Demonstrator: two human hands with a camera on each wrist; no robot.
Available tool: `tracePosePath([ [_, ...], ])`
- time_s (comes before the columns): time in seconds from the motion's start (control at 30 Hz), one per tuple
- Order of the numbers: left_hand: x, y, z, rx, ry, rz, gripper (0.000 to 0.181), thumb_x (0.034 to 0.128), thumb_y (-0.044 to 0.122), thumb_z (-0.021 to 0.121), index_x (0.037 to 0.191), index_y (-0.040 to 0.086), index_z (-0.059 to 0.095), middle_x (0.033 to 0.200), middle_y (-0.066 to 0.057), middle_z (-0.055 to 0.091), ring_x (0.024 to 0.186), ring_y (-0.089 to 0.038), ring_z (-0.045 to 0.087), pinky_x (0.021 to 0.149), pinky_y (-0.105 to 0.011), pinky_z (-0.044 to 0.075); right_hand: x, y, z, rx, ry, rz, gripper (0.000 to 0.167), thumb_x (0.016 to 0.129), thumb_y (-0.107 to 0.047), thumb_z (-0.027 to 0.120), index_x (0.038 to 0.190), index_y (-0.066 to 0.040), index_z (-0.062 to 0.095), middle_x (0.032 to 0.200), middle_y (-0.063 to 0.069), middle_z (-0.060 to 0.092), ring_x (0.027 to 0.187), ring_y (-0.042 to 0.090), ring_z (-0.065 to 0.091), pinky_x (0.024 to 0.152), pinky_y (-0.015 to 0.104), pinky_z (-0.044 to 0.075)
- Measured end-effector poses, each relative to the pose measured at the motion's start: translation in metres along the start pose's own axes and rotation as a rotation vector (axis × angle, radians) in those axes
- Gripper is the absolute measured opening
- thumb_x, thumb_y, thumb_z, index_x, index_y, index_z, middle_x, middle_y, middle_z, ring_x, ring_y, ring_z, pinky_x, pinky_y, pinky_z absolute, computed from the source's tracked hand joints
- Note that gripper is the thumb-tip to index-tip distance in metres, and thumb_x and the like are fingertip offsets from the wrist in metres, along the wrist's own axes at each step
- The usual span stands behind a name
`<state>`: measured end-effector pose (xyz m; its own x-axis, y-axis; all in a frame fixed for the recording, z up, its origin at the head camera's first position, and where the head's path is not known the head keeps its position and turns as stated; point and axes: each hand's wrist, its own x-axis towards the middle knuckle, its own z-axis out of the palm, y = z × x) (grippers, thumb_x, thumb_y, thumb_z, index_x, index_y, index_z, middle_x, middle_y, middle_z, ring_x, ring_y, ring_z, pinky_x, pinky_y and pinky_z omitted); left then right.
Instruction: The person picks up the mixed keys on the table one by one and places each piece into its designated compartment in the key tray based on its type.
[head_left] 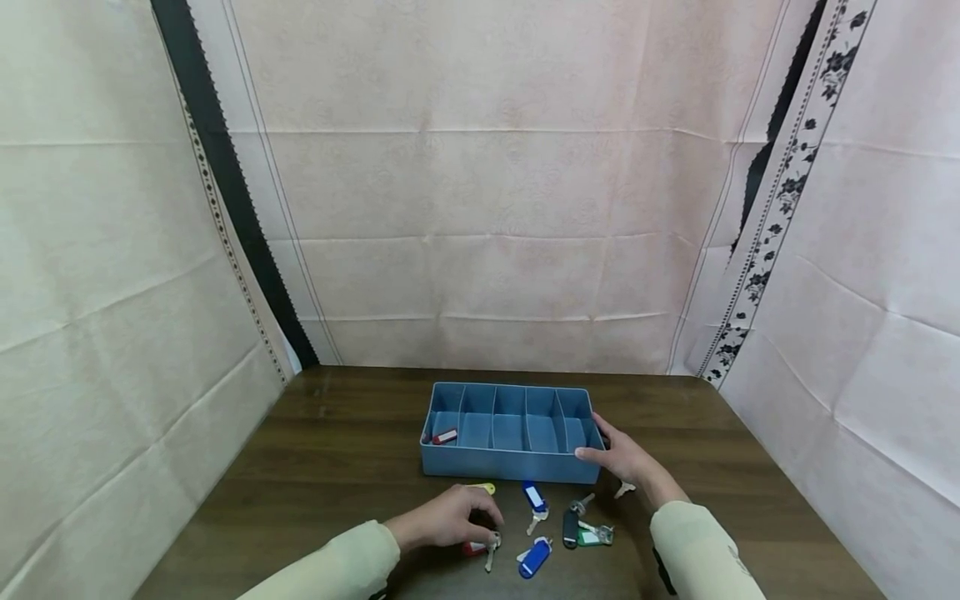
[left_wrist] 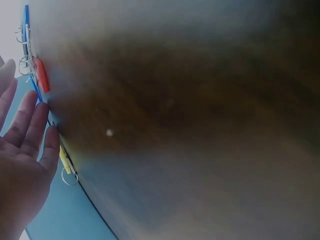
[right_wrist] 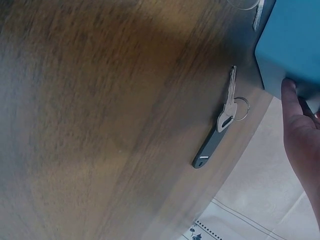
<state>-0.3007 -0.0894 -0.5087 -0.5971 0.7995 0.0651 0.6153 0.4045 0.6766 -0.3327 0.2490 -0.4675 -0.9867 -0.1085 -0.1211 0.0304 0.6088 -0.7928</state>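
A blue compartment box (head_left: 510,462) stands on the table, one red key tag (head_left: 446,436) in its leftmost compartment. My right hand (head_left: 628,462) grips the box's right end, thumb at the front wall and fingers round the side. In front of the box my left hand (head_left: 448,518) hovers low over a key with a red tag (head_left: 474,549). The left wrist view shows its fingers (left_wrist: 37,127) spread and loosely bent, near the red tag (left_wrist: 41,75); contact is not visible. A yellow tag (head_left: 486,487) lies just beyond this hand.
Between the hands lie keys with two blue tags (head_left: 534,497), a black tag (head_left: 570,529) and a green tag (head_left: 591,538). Beside the box's right end is a key with a dark tag (right_wrist: 207,147). Light cloth (head_left: 480,208) hangs behind the wooden table (head_left: 360,417).
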Motion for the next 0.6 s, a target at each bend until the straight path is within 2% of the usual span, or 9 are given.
tracePosePath([
  [0.13,0.0034,-0.0007,0.0006,0.048,-0.024,0.018,0.015,0.0915,0.026,0.073,0.105,0.02,0.076,0.099,0.019,0.065,0.094,0.004,0.056,0.09,-0.023,0.047,-0.0003,0.0004,-0.0003,-0.006,0.002,-0.001,0.103,0.087,-0.054,0.07,0.16,-0.009,0.012,0.158,0.03,0.018,0.141,0.055,0.021,0.105,0.073,0.026],
  [0.4,0.0081,0.002,0.003,0.223,-0.024,0.056,0.007,0.0906,0.025,0.074,0.096,0.023,0.077,0.092,0.022,0.064,0.09,0.007,0.055,0.088,-0.023,0.046,0.001,0.0008,-0.0002,0.003,-0.001,-0.012,0.104,0.087,-0.054,0.07,0.16,-0.009,0.011,0.159,0.03,0.017,0.141,0.055,0.02,0.105,0.073,0.025],
  [0.6,0.0096,0.0045,0.0051,0.252,-0.008,0.058,0.004,0.0902,0.021,0.074,0.09,0.023,0.077,0.089,0.021,0.063,0.087,0.007,0.055,0.086,-0.019,0.046,0.0001,0.0008,0.0,0.002,0.005,-0.01,0.106,0.085,-0.056,0.07,0.16,-0.011,0.011,0.159,0.029,0.018,0.141,0.055,0.02,0.105,0.073,0.025],
])
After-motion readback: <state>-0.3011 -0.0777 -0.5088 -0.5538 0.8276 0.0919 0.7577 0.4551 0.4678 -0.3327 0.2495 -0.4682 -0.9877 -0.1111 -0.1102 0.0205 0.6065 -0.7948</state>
